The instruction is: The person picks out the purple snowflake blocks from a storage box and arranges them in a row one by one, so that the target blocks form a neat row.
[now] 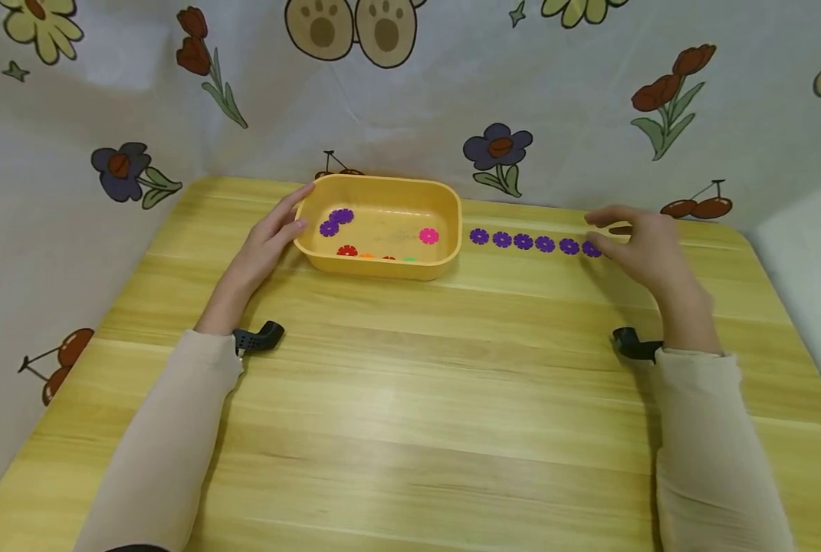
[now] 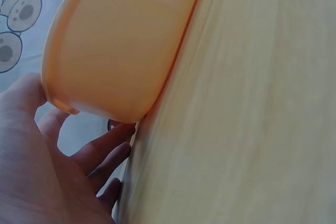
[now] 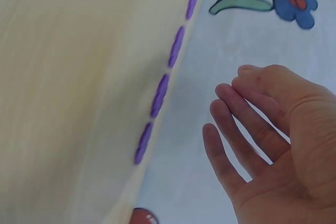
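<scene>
A yellow plastic basin [image 1: 382,268] stands on the table, with several flower-shaped discs in it: purple [image 1: 330,228], pink [image 1: 428,236], red [image 1: 346,251] and partly hidden orange and green ones. My left hand [image 1: 265,249] holds the basin's left end, thumb over the rim, other fingers along the outer wall [image 2: 105,66]. To the basin's right, several purple discs [image 1: 523,241] lie flat in a row with small gaps. Over the row's right end hovers my right hand [image 1: 648,249], fingers loosely bent and spread, nothing between them [image 3: 278,145]. It partly covers the last disc [image 1: 592,249].
The wood-grain table [image 1: 396,399] reaches back to a white cloth [image 1: 382,115] printed with flowers and cherries. Basin and row both lie near the table's back edge. A black wrist camera [image 1: 261,337] sits on the left wrist, another [image 1: 634,345] on the right.
</scene>
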Demonstrator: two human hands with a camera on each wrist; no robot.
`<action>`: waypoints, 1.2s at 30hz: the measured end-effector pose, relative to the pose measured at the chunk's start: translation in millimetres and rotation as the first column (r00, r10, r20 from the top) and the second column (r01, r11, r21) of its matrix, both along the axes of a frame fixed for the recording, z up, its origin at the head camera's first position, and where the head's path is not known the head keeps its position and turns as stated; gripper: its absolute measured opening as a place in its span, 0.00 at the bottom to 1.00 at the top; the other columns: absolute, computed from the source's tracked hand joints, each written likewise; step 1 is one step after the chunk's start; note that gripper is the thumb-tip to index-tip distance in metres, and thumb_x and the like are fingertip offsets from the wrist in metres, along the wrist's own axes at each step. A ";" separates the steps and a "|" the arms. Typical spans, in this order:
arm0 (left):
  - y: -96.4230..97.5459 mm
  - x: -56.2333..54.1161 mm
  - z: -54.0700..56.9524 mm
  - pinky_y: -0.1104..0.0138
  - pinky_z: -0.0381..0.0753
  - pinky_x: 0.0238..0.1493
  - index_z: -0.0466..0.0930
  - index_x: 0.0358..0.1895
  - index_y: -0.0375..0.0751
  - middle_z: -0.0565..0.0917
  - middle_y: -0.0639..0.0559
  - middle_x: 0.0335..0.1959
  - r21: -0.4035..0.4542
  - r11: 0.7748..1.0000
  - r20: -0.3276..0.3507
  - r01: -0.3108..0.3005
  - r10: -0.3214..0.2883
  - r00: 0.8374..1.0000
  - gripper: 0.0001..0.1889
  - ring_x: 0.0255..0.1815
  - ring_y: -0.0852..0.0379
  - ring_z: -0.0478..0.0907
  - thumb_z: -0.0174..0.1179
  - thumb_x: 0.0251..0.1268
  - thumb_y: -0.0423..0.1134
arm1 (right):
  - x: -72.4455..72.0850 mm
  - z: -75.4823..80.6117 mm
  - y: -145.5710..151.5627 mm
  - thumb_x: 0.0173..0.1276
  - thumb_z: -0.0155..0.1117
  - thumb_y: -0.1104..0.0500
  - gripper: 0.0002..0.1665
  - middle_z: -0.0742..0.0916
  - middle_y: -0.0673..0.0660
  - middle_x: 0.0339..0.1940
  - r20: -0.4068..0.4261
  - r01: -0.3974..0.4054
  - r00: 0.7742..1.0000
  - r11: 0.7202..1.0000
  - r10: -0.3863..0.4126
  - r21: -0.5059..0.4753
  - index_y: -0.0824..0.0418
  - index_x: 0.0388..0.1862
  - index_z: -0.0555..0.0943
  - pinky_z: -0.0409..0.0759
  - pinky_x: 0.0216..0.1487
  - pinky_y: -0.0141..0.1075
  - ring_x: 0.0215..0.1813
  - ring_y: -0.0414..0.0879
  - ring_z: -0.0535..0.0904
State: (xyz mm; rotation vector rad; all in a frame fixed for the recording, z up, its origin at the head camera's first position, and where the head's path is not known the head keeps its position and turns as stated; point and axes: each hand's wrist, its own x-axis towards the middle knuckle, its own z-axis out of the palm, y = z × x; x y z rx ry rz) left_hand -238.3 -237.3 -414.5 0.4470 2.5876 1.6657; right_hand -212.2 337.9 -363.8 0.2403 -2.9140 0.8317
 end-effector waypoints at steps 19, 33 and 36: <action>-6.2 1.4 -4.0 0.48 0.60 0.84 0.61 0.83 0.68 0.59 0.65 0.85 0.023 1.000 0.001 -0.008 0.008 1.000 0.29 0.83 0.45 0.62 0.51 0.85 0.44 | -7.4 19.8 -83.8 0.76 0.70 0.53 0.20 0.90 0.61 0.57 -0.115 -0.134 0.986 0.983 0.120 -0.125 0.58 0.63 0.85 0.80 0.66 0.60 0.61 0.60 0.84; -2.8 -0.7 -2.2 0.47 0.56 0.85 0.61 0.83 0.66 0.59 0.64 0.85 0.014 1.000 -0.016 -0.009 0.009 1.000 0.29 0.84 0.43 0.61 0.50 0.85 0.42 | -25.6 26.5 -169.6 0.76 0.69 0.58 0.17 0.90 0.62 0.55 -0.166 -0.276 0.954 0.945 0.249 -0.174 0.63 0.59 0.86 0.81 0.69 0.55 0.60 0.59 0.84; -1.9 -0.5 -1.1 0.48 0.58 0.85 0.62 0.83 0.67 0.59 0.66 0.85 0.013 1.000 -0.021 0.001 0.000 1.000 0.29 0.84 0.45 0.62 0.51 0.85 0.42 | -27.6 28.0 -182.7 0.75 0.70 0.59 0.17 0.90 0.62 0.55 -0.153 -0.280 0.954 0.947 0.257 -0.156 0.64 0.59 0.86 0.81 0.69 0.54 0.60 0.58 0.85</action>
